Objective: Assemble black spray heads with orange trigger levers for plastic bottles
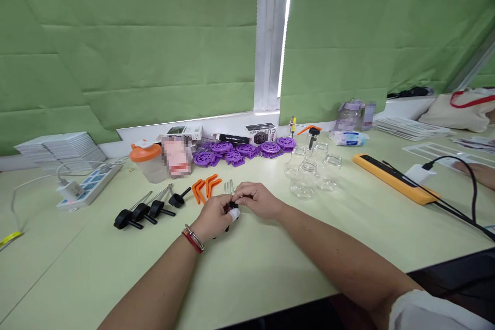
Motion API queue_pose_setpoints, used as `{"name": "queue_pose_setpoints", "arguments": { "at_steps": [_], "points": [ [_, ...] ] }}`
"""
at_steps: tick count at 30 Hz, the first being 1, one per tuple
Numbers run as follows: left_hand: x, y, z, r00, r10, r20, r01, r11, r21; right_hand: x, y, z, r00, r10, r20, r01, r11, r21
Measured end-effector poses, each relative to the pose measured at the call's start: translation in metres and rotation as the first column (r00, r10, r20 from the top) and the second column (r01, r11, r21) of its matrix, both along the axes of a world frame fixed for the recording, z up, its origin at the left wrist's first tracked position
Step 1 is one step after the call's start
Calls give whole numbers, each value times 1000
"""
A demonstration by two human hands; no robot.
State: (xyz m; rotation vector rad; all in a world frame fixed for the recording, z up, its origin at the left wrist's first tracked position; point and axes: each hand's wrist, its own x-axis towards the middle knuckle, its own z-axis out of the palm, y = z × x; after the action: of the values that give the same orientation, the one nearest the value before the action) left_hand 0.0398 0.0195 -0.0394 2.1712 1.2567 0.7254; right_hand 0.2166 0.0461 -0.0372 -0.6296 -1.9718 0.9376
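My left hand (214,215) and my right hand (258,200) meet at the middle of the pale green table (270,258), both pinching a small black pump part (232,207). One finger of the left hand wears a white wrap. Thin metal tubes (229,186) stand out just behind the fingers. Two orange trigger levers (206,186) lie just left of the hands. Further left lie several black pump heads with metal tubes (144,210). A red and silver bracelet circles my left wrist.
Several clear glass bottles (311,171) stand right of the hands. Purple plastic wheels (243,150) lie at the back, beside an orange-lidded cup (147,161). A white power strip (87,185) sits far left, an orange power strip (394,178) far right. Another person's hand (477,172) rests at the right edge.
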Motion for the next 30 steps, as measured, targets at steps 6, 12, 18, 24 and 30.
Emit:
{"name": "queue_pose_setpoints", "arguments": {
  "at_steps": [6, 12, 18, 24, 30],
  "points": [
    [2, -2, 3, 1000, 9, 20, -9, 1000, -14, 0, -2, 0, 1000, -2, 3, 2, 1000, -30],
    [3, -3, 5, 999, 27, 34, -25, 997, -66, 8, 10, 0, 999, -44, -7, 43, 997, -59],
    [4, -5, 7, 998, 43, 38, -38, 992, -121, 47, 45, -10, 808, -580, 99, 589, 800, -119],
    [2, -5, 7, 998, 48, 37, -45, 994, -100, 60, 40, -12, 839, -254, 482, 318, 947, -54],
    [2, -4, 6, 999, 43, 28, -40, 994, -97, 56, 36, -11, 777, -152, 611, 223, 974, -42]
  ]
}}
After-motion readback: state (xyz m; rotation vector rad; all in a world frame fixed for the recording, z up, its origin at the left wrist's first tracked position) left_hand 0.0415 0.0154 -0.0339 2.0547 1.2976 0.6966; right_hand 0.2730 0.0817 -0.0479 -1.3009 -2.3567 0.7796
